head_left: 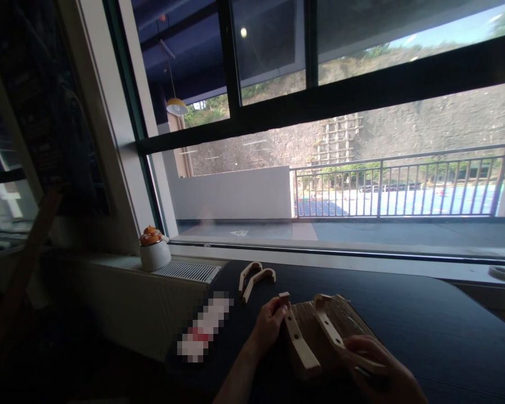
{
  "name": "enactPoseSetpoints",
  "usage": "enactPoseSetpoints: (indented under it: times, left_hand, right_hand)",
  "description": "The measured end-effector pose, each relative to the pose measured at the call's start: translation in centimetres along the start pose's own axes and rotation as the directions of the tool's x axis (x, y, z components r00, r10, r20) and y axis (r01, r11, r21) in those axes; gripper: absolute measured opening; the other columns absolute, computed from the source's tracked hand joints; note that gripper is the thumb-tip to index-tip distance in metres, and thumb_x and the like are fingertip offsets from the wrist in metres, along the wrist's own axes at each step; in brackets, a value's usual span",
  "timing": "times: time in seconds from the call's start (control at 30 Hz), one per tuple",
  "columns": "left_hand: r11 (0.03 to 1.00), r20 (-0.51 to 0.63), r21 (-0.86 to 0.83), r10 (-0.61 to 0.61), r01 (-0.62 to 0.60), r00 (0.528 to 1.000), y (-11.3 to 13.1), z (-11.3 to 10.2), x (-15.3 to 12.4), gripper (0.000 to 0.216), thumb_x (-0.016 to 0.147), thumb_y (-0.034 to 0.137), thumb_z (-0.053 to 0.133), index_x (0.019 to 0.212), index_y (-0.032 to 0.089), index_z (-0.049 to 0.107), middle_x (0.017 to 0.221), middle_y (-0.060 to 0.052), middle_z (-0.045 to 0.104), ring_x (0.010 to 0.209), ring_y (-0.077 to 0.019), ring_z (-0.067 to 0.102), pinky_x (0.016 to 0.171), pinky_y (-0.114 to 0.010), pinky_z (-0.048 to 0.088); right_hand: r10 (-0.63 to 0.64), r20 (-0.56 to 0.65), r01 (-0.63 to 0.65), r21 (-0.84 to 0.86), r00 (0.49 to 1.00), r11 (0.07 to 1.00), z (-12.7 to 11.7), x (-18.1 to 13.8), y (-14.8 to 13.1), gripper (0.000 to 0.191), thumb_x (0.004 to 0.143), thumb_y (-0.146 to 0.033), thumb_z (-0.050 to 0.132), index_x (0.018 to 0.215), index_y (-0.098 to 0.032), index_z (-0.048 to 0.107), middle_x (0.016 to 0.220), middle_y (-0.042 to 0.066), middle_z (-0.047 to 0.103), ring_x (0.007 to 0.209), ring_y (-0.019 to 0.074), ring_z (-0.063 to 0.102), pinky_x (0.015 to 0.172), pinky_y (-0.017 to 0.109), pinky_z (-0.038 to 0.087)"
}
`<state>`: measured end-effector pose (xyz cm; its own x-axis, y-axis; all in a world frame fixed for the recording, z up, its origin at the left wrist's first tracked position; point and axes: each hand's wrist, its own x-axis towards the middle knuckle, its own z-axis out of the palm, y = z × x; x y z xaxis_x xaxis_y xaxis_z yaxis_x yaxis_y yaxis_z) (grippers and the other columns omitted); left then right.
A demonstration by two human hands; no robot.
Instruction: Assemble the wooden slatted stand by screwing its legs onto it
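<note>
The left hand [268,324] has its grip around the upper end of the left hook [302,346]; the right hand [382,365] grips the lower part of the right hook [330,331]. Both are over a board [348,314] on the table [437,320], near two spare hooks [258,279].

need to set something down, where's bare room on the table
Bare: tabletop right of the brown board and right hand; also a strip between board and window. Crowded: at the board, with left hand and curved pieces; left of it, two more pieces and a pixelated item.
</note>
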<state>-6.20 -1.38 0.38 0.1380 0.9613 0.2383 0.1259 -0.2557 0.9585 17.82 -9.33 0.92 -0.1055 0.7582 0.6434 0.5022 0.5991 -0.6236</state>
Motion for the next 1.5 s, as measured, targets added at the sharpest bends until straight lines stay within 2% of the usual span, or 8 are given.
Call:
enactPoseSetpoints:
  times: [0.1, 0.33, 0.57, 0.7, 0.83, 1.17, 1.37, 1.5]
  left_hand:
    - [0.999, -0.007, -0.010, 0.033, -0.033, 0.999, -0.1, 0.0, 0.0, 0.024, 0.082, 0.030, 0.050, 0.093, 0.013, 0.063, 0.084, -0.004, 0.063, 0.081, -0.0169, 0.056, 0.076, -0.027, 0.043]
    - [0.997, -0.005, -0.064, 0.047, -0.047, 0.999, -0.9, 0.0, 0.0, 0.023, 0.082, 0.031, 0.051, 0.093, 0.013, 0.062, 0.085, -0.004, 0.063, 0.081, -0.0172, 0.056, 0.076, -0.028, 0.043]
    - [0.998, -0.012, -0.017, 0.059, -0.059, 0.998, -0.5, 0.0, -0.1, 0.024, 0.082, 0.029, 0.050, 0.092, 0.012, 0.063, 0.082, -0.004, 0.062, 0.078, -0.0172, 0.055, 0.073, -0.028, 0.041]
    - [0.998, -0.002, -0.028, 0.049, -0.049, 0.999, -0.5, 0.0, -0.1, 0.024, 0.082, 0.027, 0.049, 0.094, 0.013, 0.063, 0.084, -0.004, 0.062, 0.080, -0.0171, 0.055, 0.075, -0.028, 0.041]
    - [0.999, -0.007, -0.016, 0.049, -0.049, 0.999, -0.3, 0.0, -0.2, 0.023, 0.082, 0.027, 0.048, 0.093, 0.013, 0.063, 0.085, -0.004, 0.062, 0.081, -0.0171, 0.055, 0.076, -0.028, 0.041]
    - [1.000, -0.003, -0.002, 0.028, -0.028, 1.000, -0.4, -0.1, -0.2, 0.025, 0.083, 0.031, 0.049, 0.094, 0.013, 0.063, 0.084, -0.004, 0.062, 0.080, -0.0171, 0.054, 0.075, -0.028, 0.042]
    - [0.999, -0.018, 0.019, 0.046, -0.046, 0.999, -0.4, 0.0, -0.2, 0.023, 0.083, 0.031, 0.049, 0.091, 0.013, 0.062, 0.083, -0.004, 0.061, 0.079, -0.0169, 0.054, 0.075, -0.028, 0.042]
    - [0.998, -0.024, 0.031, 0.050, -0.050, 0.998, -0.2, 0.1, -0.2, 0.023, 0.083, 0.030, 0.049, 0.090, 0.012, 0.062, 0.082, -0.004, 0.061, 0.078, -0.0166, 0.054, 0.074, -0.028, 0.041]
  right_hand:
    - [-0.087, 0.054, 0.087, -0.007, 0.995, 0.996, 1.3, 0.6, -1.3, 0.018, 0.075, -0.029, 0.062, 0.092, -0.023, 0.067, 0.098, 0.004, 0.070, 0.086, 0.0192, 0.068, 0.072, 0.017, 0.054]
    - [-0.067, 0.190, 0.088, -0.106, 0.980, 0.990, 2.4, 0.7, -2.0, 0.024, 0.073, -0.020, 0.060, 0.096, -0.025, 0.066, 0.099, 0.003, 0.070, 0.084, 0.0189, 0.068, 0.070, 0.019, 0.055]
    - [-0.151, 0.024, 0.153, -0.137, 0.988, 0.979, 1.0, 1.0, 0.1, 0.013, 0.075, -0.026, 0.060, 0.087, -0.023, 0.065, 0.097, 0.004, 0.069, 0.083, 0.0187, 0.068, 0.069, 0.019, 0.055]
    - [-0.104, -0.083, 0.096, -0.093, 0.991, 0.991, -0.4, 0.8, 2.3, 0.014, 0.076, -0.031, 0.061, 0.087, -0.023, 0.062, 0.091, 0.003, 0.069, 0.076, 0.0173, 0.068, 0.064, 0.016, 0.055]
    - [-0.100, -0.147, 0.097, -0.026, 0.984, 0.995, -0.1, 0.4, 2.2, 0.016, 0.075, -0.032, 0.062, 0.087, -0.022, 0.060, 0.091, 0.004, 0.069, 0.076, 0.0183, 0.069, 0.063, 0.016, 0.055]
    - [-0.089, 0.000, 0.089, -0.090, 0.996, 0.992, 1.0, 0.3, -1.0, 0.016, 0.080, -0.035, 0.059, 0.087, -0.022, 0.065, 0.093, 0.006, 0.071, 0.078, 0.0184, 0.069, 0.066, 0.017, 0.054]
    - [-0.051, -0.089, 0.047, -0.042, 0.995, 0.998, 0.9, 0.0, -2.2, 0.017, 0.080, -0.036, 0.057, 0.075, -0.021, 0.065, 0.086, 0.006, 0.072, 0.073, 0.0181, 0.069, 0.062, 0.016, 0.054]
    - [0.012, -0.013, -0.012, -0.039, 1.000, 0.999, 1.0, 0.4, -2.3, 0.020, 0.079, -0.038, 0.056, 0.078, -0.021, 0.067, 0.087, 0.007, 0.072, 0.073, 0.0190, 0.069, 0.062, 0.018, 0.054]
